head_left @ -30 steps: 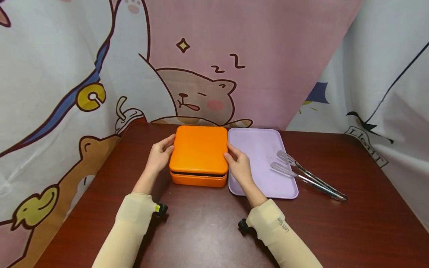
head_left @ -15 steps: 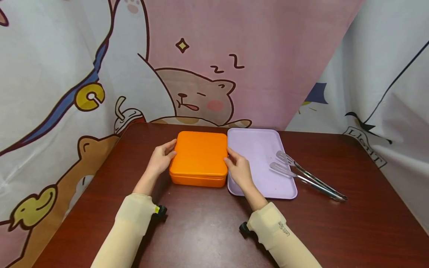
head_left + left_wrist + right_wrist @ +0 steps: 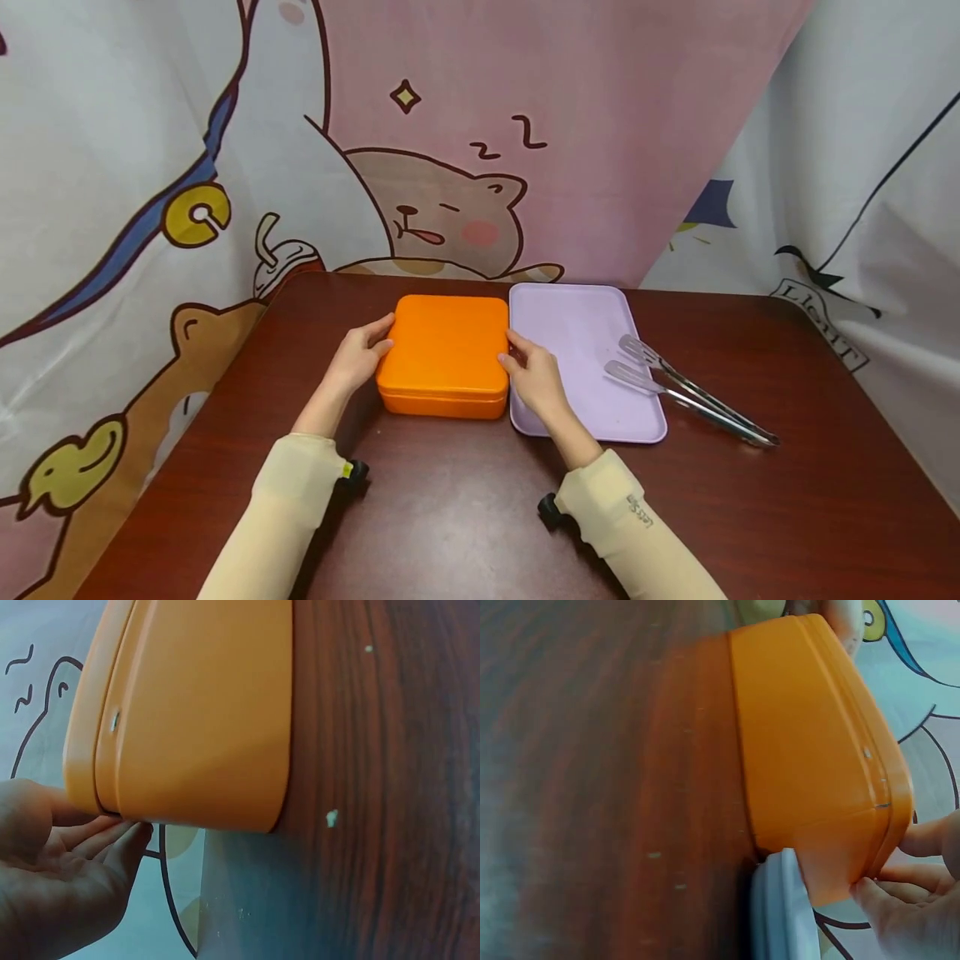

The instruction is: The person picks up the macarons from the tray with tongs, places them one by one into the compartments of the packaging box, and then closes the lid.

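Observation:
An orange rectangular metal box [image 3: 442,407] stands on the table, and its flat orange lid [image 3: 448,343] sits level on it with only a thin seam between. My left hand [image 3: 356,358] holds the lid's left side, thumb toward the front and fingers farther back. On the opposite side my right hand [image 3: 538,379] grips the lid's edge in the same way. In the right wrist view, thumb and fingertips [image 3: 870,892] meet the box around the seam. The left wrist view has the left hand's fingers curled at the lid's corner. Whatever the box contains is hidden.
A lilac tray [image 3: 577,325] lies right beside the box, partly under my right hand. Metal tongs [image 3: 633,377] rest across its right rim, handles on the dark wooden table [image 3: 787,375]. Behind hangs a cartoon-printed cloth [image 3: 600,125].
The lid has come down and slightly toward me, and the dark gap at the box's front has closed. Both hands moved with it and still hold its sides. Tray and tongs have not moved.

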`<state>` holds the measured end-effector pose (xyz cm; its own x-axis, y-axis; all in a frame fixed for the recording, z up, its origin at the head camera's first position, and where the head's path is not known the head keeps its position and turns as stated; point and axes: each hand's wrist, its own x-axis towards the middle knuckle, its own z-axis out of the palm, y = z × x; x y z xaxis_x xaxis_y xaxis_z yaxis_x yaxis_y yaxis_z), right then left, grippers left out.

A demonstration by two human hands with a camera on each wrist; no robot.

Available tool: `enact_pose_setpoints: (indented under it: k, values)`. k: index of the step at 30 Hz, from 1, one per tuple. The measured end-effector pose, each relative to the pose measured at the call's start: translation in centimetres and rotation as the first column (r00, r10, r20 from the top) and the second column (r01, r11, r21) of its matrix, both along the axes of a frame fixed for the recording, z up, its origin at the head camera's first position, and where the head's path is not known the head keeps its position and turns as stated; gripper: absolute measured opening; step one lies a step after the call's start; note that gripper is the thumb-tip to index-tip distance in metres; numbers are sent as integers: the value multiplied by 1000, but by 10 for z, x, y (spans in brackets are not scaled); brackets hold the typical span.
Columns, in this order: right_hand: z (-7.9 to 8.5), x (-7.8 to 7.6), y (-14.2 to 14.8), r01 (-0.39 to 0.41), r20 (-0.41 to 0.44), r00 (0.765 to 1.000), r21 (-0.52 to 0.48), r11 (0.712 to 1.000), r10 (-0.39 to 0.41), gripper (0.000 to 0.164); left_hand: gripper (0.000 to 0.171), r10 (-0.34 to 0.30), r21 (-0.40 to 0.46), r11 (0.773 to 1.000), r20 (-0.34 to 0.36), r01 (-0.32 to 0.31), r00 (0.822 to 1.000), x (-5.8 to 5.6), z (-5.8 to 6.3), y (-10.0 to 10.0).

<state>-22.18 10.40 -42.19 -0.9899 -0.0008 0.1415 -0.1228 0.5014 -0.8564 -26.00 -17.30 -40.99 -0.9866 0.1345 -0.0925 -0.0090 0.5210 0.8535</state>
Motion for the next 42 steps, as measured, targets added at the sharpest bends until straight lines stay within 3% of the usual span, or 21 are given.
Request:
enact_pose_setpoints:
  k: [11,20,30,42]
  values:
    - [1,3,4,-15,32,999,-9,1000,15,48,54,5,-18,1000,-17,-5,1000,11,4,2]
    - [-3,5,7,-39,24,999,26,999,38,48,53,6,-45,999,-28,-8,1000,15,-2,1]
    - [-1,-5,9,-53,18,998,10,999,53,48,53,-25,-60,998,-18,24,1000,1,1,4]
    - [-10,-7,5,-48,9,999,13,999,48,49,53,-24,-15,1000,13,25,1000,-7,-6,1]
